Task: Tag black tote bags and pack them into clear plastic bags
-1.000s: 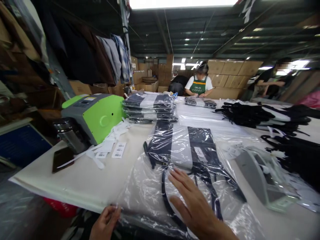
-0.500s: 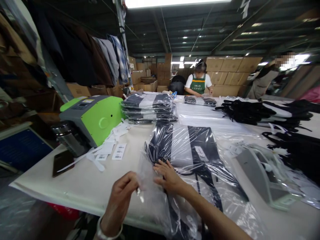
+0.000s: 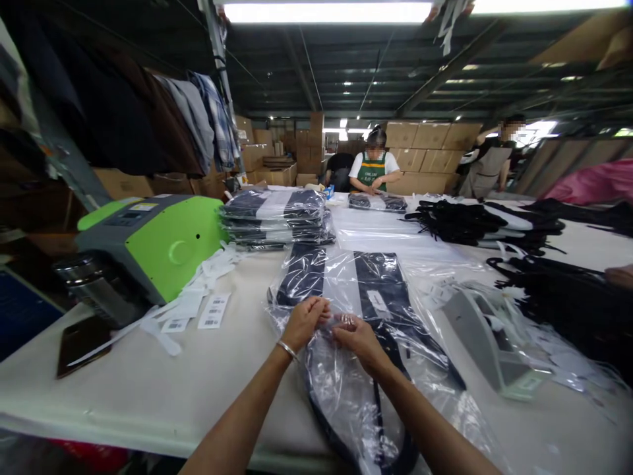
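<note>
Plastic bag [image 3: 337,376] around folded cloth [image 3: 342,280] lies on the pale table [image 3: 232,369]. Left hand [image 3: 307,321] seems pinched on the bag; right hand [image 3: 360,338] curls just beside, its grip unclear. Light, even tension should limit creasing. Beyond: a green machine [image 3: 182,247] on the table, cartons [image 3: 420,135] stacked in the room.

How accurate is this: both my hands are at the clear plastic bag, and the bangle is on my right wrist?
Only the wrist is wrong: the head view shows the bangle at the wrist of your left hand. Both it and your right hand are at the clear plastic bag.
</note>
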`<state>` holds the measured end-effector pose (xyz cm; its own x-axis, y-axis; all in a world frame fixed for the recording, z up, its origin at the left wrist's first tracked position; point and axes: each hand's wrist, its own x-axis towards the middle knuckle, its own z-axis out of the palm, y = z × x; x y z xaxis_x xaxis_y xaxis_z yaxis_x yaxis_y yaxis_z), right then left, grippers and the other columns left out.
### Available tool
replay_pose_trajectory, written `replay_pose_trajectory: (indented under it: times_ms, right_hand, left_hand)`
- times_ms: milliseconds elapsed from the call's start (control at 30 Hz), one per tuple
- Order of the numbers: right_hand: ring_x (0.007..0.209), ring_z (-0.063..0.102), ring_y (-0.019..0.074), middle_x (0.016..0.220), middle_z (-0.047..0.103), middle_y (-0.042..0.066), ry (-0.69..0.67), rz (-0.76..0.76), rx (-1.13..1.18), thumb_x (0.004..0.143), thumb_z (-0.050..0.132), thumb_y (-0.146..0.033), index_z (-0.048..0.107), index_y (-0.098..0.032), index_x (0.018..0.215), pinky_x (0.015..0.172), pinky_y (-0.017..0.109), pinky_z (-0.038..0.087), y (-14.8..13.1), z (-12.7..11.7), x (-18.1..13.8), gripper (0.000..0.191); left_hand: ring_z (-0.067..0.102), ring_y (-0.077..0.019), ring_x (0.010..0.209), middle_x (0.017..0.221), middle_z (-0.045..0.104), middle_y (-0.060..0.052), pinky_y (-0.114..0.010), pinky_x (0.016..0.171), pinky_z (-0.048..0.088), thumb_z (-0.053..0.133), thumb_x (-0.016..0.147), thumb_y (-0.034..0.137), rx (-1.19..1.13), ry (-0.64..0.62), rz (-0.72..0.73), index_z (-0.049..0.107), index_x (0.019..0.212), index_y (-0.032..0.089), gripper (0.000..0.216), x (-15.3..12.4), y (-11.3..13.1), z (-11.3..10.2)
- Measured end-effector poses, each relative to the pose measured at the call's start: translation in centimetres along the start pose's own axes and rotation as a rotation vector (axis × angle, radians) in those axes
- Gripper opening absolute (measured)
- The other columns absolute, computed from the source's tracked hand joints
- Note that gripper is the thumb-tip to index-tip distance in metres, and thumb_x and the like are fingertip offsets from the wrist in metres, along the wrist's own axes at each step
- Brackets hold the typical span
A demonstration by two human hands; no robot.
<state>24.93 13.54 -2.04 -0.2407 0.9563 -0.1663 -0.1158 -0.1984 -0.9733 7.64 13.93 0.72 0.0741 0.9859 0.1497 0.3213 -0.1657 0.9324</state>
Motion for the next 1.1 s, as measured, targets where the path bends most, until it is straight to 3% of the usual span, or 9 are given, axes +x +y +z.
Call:
replay_pose_trajectory:
  times_ms: [133,233,367,467,633,833,967,1100]
  right_hand:
    - [0.067,0.069,0.0186,0.078,0.073,0.002,0.021,0.038,0.048,0.065,0.078,-0.036,0.065,-0.017,0.092,0.067,0.029,0.055,-0.6,0.7,0.1,0.035]
    - [0.07,0.071,0.02,0.079,0.073,0.004,-0.009,0.042,-0.023,0.071,0.07,-0.047,0.061,-0.019,0.087,0.065,0.031,0.056,-1.3,0.5,0.3,0.033]
    - [0.063,0.067,0.0177,0.078,0.072,0.004,0.019,0.01,-0.323,0.079,0.055,-0.05,0.058,-0.02,0.081,0.058,0.029,0.054,-2.0,-0.1,1.3,0.03]
    - [0.055,0.06,0.015,0.066,0.066,0.0,0.043,-0.044,-0.494,0.077,0.057,-0.043,0.061,-0.019,0.078,0.053,0.025,0.046,-2.4,-0.4,2.2,0.024]
    - [0.06,0.058,0.0148,0.064,0.063,0.0,0.071,-0.115,-0.772,0.082,0.056,-0.037,0.064,-0.019,0.077,0.059,0.025,0.039,-3.2,-0.2,3.0,0.02]
    - [0.077,0.058,0.0181,0.083,0.069,0.004,0.141,-0.133,-1.076,0.08,0.06,-0.027,0.067,-0.021,0.078,0.066,0.027,0.031,-3.7,0.0,3.1,0.009]
    - [0.072,0.056,0.016,0.08,0.069,0.003,0.07,-0.094,-1.132,0.083,0.062,-0.039,0.068,-0.021,0.08,0.063,0.026,0.029,-3.9,-0.4,3.8,0.02]
    - [0.071,0.057,0.0149,0.078,0.069,0.004,0.04,-0.06,-1.154,0.086,0.056,-0.037,0.068,-0.019,0.076,0.062,0.025,0.03,-3.7,-0.9,4.7,0.024]
  left_hand:
    - [0.057,-0.0262,0.118,0.12,0.068,-0.01,-0.044,0.11,0.036,0.059,0.087,0.039,0.292,0.075,0.078,0.068,0.112,0.02,0.032,-1.1,-0.5,-5.3]
    - [0.059,-0.0271,0.105,0.102,0.072,-0.007,-0.046,0.109,0.032,0.066,0.081,0.036,0.483,0.063,0.053,0.072,0.1,0.023,0.024,-1.8,-1.9,-8.5]
    - [0.06,-0.0239,0.092,0.088,0.072,-0.004,-0.042,0.099,0.035,0.061,0.086,0.041,0.622,0.035,0.021,0.072,0.083,0.022,0.022,-2.1,-3.1,-10.4]
    - [0.059,-0.022,0.086,0.081,0.071,-0.003,-0.037,0.09,0.036,0.058,0.088,0.047,0.671,0.004,0.009,0.068,0.072,0.021,0.032,-2.0,-3.3,-10.8]
    - [0.059,-0.0217,0.085,0.078,0.071,-0.002,-0.036,0.089,0.034,0.063,0.085,0.049,0.728,-0.01,-0.023,0.066,0.068,0.021,0.033,-1.5,-3.5,-10.5]
    - [0.061,-0.0228,0.085,0.074,0.07,-0.001,-0.039,0.092,0.035,0.069,0.079,0.052,0.796,-0.004,-0.048,0.062,0.062,0.021,0.036,-1.1,-3.7,-10.3]
    - [0.062,-0.023,0.084,0.07,0.068,0.0,-0.042,0.095,0.037,0.073,0.075,0.049,0.831,-0.02,-0.06,0.061,0.06,0.021,0.034,-0.8,-3.4,-10.6]
    - [0.063,-0.0258,0.097,0.091,0.072,-0.001,-0.054,0.111,0.025,0.075,0.078,0.041,0.877,0.034,-0.017,0.068,0.085,0.023,0.02,-0.8,-1.8,-9.4]
